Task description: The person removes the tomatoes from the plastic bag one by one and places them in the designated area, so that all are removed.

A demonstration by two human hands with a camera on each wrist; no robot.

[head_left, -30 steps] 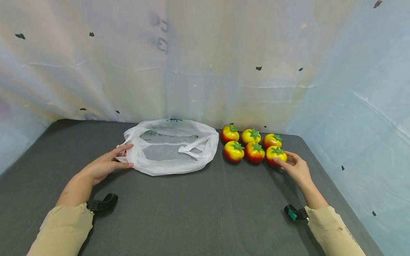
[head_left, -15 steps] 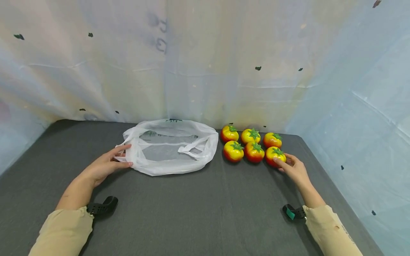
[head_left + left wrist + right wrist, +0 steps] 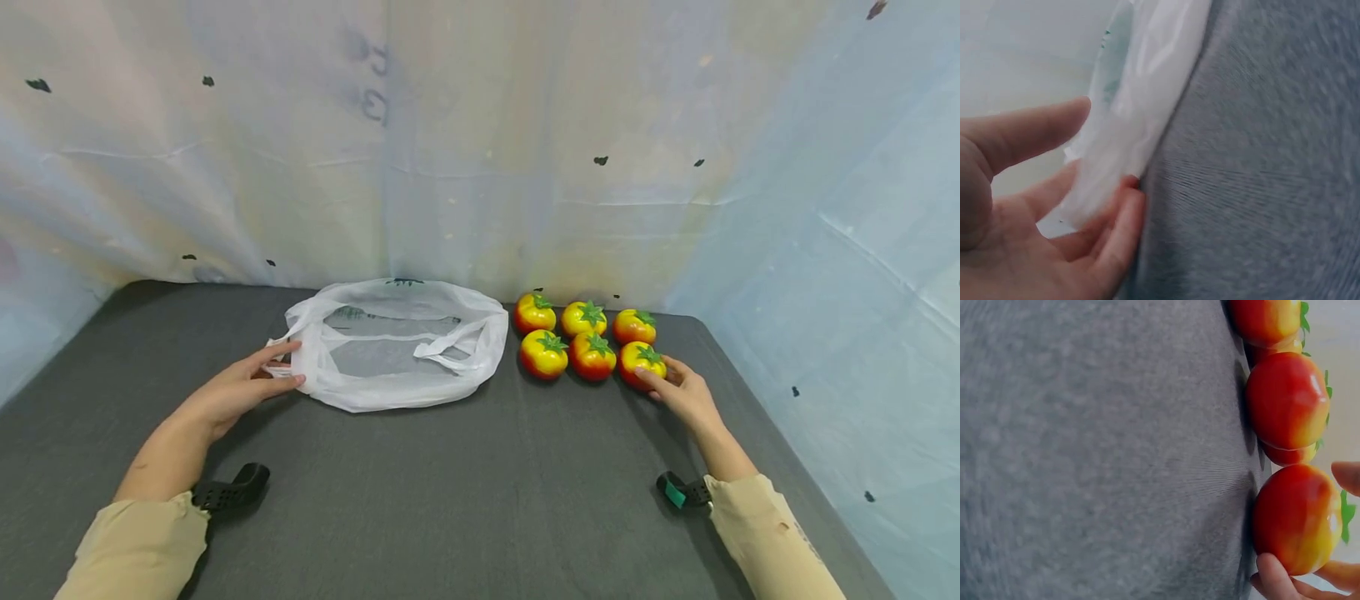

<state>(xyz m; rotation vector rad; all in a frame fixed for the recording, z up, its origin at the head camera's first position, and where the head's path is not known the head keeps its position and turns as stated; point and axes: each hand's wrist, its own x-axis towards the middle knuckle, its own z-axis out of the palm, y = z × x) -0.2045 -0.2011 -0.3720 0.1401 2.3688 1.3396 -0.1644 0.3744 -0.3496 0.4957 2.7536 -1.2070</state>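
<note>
A white plastic bag [image 3: 401, 392] lies on the table, its wide mouth facing up. Bunched plastic at its left end sits between the thumb and fingers of my left hand [image 3: 232, 393]. In the left wrist view, the fingers curl behind the translucent plastic [image 3: 1113, 150] and the thumb lies alongside it. To the right, my right hand [image 3: 688, 398] holds the nearest right tomato [image 3: 636, 363], thumb in front and fingers round the far side. This red-yellow tomato [image 3: 1297, 519] still stands on the table in the right wrist view, with fingertips at its lower side.
Several more tomatoes, such as the front left tomato [image 3: 542, 357], stand in two rows between the bag and my right hand. The dark grey table [image 3: 465, 500] ends at a hanging pale sheet [image 3: 465, 217] behind. Another sheet [image 3: 862, 333] borders the right side.
The whole head view has shifted slightly, so everything appears a little further left. Both hands keep their places at the bag and the tomato.
</note>
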